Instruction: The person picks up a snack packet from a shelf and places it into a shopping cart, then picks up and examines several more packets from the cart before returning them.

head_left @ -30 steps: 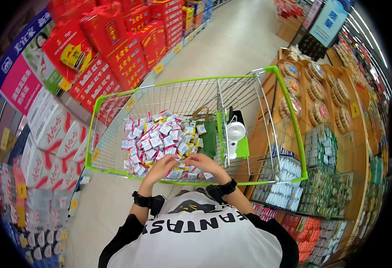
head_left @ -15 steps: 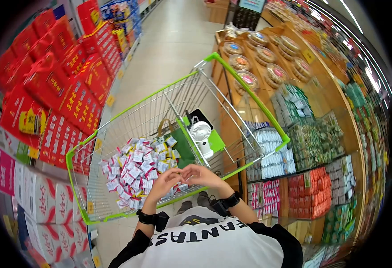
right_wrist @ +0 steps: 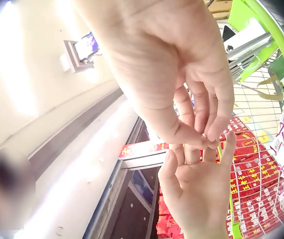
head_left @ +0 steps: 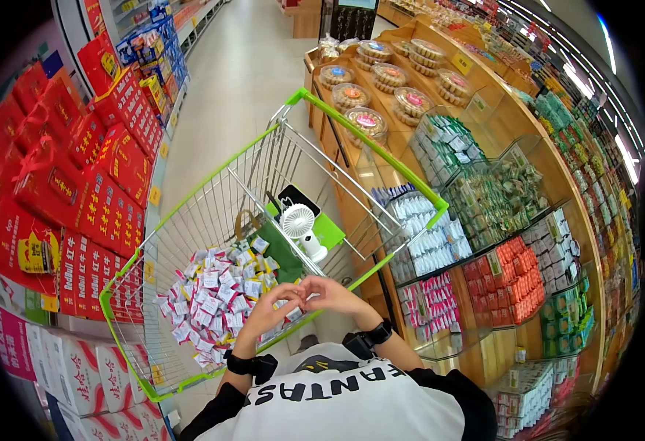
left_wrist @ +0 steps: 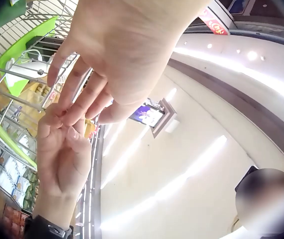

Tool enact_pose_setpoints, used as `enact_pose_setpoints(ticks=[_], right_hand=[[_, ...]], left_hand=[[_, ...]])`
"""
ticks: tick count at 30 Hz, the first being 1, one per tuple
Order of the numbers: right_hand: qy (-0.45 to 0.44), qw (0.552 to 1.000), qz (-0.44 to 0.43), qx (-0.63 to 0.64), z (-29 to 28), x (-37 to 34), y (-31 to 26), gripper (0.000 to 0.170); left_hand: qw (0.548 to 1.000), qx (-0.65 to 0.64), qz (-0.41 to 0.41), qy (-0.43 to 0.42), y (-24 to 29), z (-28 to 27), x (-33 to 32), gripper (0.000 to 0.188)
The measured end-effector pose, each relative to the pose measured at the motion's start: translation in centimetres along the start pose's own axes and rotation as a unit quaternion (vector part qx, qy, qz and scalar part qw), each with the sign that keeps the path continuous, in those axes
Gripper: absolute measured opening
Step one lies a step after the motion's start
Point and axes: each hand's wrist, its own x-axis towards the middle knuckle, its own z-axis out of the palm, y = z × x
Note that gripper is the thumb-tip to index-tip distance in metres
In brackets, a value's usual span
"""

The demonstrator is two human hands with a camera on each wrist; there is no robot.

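In the head view both bare hands meet above the near side of a shopping cart (head_left: 190, 192). The left hand (head_left: 272, 309) has loosely bent fingers, spread out in the left wrist view. Against its fingertips, the right hand (right_wrist: 182, 84) curls in, thumb and forefinger pinching a left fingertip. Below and left of the hands lies a heap of small white, pink and yellow wrapped packets (head_left: 208, 298). Beside the heap sits a green bag (head_left: 287, 261). A white handheld fan (head_left: 300, 224) and a black phone (head_left: 298, 197) lie on the cart's green flap (head_left: 330, 231).
Red drink cartons (head_left: 87, 220) and white boxes (head_left: 80, 367) are stacked on the left. A wooden shelf (head_left: 330, 158) with round cookie tubs (head_left: 366, 123) and bins of wrapped snacks (head_left: 502, 275) stands close on the right. An aisle floor (head_left: 241, 73) runs ahead.
The view has swung left, and the cart appears rotated, its contents lower left. The hands have come together from slightly apart and stay joined fingertip to fingertip.
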Motion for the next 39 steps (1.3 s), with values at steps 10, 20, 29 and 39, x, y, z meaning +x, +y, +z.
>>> enact_pose_setpoints(ticks=[10,20,29,39], right_hand=[[0.056,0.997,-0.046,-0.022,-1.7,-4.8,-1.9,0.024],[0.121,0.990,-0.063,-0.034,-4.1,-13.3,-1.6,0.024],[0.148,0.987,-0.057,-0.016,-4.7,-20.3,-1.6,0.027],[0.189,0.976,-0.109,0.017,-5.6,-28.1,-0.3,0.026]], left_hand=[[0.997,-0.028,-0.009,-0.070,0.5,3.8,2.8,0.020],[0.990,0.008,0.020,-0.137,0.0,11.7,5.0,0.021],[0.983,-0.025,-0.007,-0.184,-0.1,18.1,4.9,0.024],[0.971,0.008,-0.015,-0.238,-0.4,25.6,4.9,0.027]])
